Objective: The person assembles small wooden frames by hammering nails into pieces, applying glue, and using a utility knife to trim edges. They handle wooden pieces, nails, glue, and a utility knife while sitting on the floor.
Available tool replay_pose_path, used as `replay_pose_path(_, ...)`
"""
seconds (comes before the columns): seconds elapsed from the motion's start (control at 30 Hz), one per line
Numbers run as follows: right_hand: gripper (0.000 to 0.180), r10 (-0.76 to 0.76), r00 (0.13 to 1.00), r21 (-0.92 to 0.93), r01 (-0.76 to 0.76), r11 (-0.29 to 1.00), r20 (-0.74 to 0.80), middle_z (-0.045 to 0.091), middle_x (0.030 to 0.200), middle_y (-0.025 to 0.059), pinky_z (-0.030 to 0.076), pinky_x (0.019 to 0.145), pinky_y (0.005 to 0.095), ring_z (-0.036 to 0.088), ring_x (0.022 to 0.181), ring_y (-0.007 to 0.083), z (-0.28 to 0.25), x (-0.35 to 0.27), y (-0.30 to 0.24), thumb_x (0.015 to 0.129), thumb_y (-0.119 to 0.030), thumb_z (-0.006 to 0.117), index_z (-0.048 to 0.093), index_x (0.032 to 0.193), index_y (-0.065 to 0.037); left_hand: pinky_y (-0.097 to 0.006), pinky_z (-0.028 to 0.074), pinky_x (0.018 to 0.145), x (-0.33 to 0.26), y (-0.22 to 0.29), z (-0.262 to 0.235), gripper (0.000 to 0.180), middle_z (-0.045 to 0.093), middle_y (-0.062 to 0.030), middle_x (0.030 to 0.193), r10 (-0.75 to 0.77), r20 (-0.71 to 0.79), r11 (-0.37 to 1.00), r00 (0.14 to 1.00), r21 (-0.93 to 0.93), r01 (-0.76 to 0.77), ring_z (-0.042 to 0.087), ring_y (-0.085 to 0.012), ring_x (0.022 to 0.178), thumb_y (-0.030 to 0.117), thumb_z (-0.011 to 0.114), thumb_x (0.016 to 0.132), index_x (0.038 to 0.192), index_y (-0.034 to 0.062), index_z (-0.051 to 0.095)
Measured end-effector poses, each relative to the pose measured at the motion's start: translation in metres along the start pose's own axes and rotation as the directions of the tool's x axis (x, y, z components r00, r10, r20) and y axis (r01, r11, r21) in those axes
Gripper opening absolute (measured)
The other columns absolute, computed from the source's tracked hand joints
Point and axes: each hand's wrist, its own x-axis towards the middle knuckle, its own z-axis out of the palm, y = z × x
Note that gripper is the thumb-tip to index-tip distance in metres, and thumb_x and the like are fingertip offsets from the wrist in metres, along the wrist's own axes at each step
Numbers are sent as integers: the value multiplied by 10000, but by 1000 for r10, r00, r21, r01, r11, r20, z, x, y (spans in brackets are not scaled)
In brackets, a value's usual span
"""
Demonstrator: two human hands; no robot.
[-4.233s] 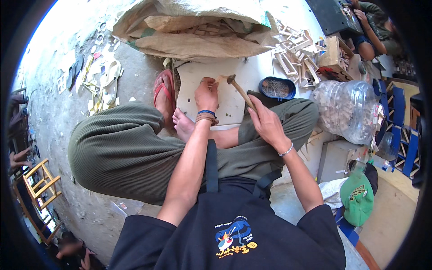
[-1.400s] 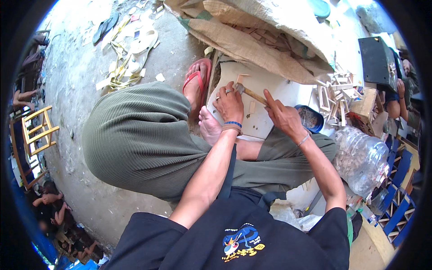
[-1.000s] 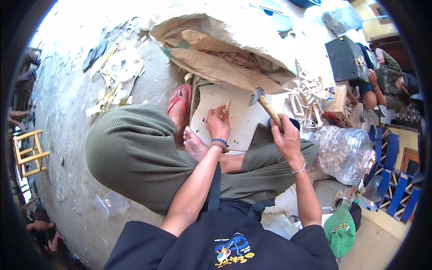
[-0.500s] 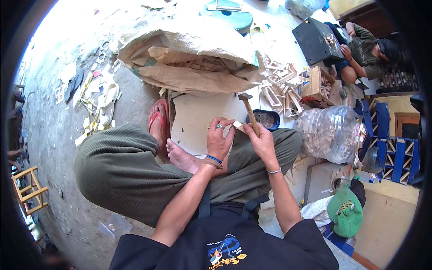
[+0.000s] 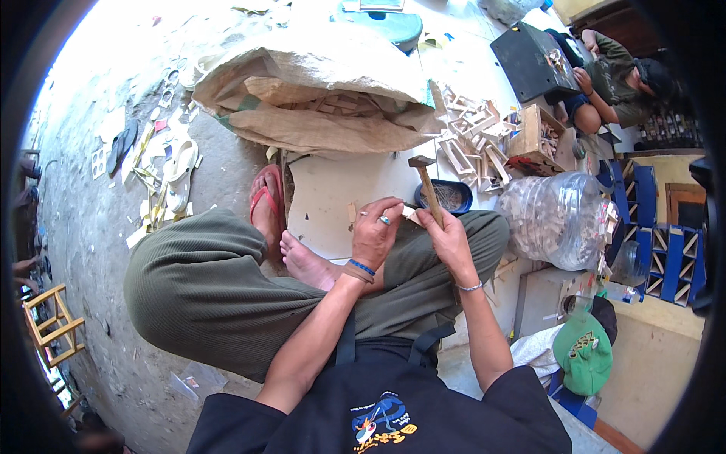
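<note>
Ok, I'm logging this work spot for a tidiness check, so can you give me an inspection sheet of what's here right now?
Surface: pale flat board on the concrete floor, in front of the crossed legs.
Job's things: hammer held upright; small pale wood piece between the two hands.
Clutter: open brown sack of wood bits; loose wooden frames; dark bowl; clear plastic jug; red sandal; green cap; scraps along the floor.
Hands: left hand with fingers curled on the small piece; right hand gripping the hammer handle.
Cables: nothing seen.
Surroundings: another person seated at upper right; small wooden stool at left.
</note>
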Motion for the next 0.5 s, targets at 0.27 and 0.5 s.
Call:
replay_pose_path(0.27, 306, 3, 1000, 7, -3, 1000, 9, 627, 770, -3, 460, 668, 264, 520, 734, 62, -2, -3, 1, 1019, -280, 673, 702, 1051, 23, -403, 519, 907, -4, 1, -1, 331, 725, -65, 1174, 25, 38, 999, 999, 27, -26, 697, -292, 1050, -6, 735, 871, 1169, 130, 685)
replay_pose_path(0.5, 305, 34, 999, -5, -34, 999, 6, 603, 756, -12, 445, 651, 261, 501, 720, 59, 0, -5, -2, 1019, -282, 676, 699, 1040, 21, -399, 520, 898, -6, 1, -1, 328, 724, -66, 1181, 18, 60, 999, 998, 42, -20, 703, -290, 1041, -4, 723, 880, 1175, 135, 685)
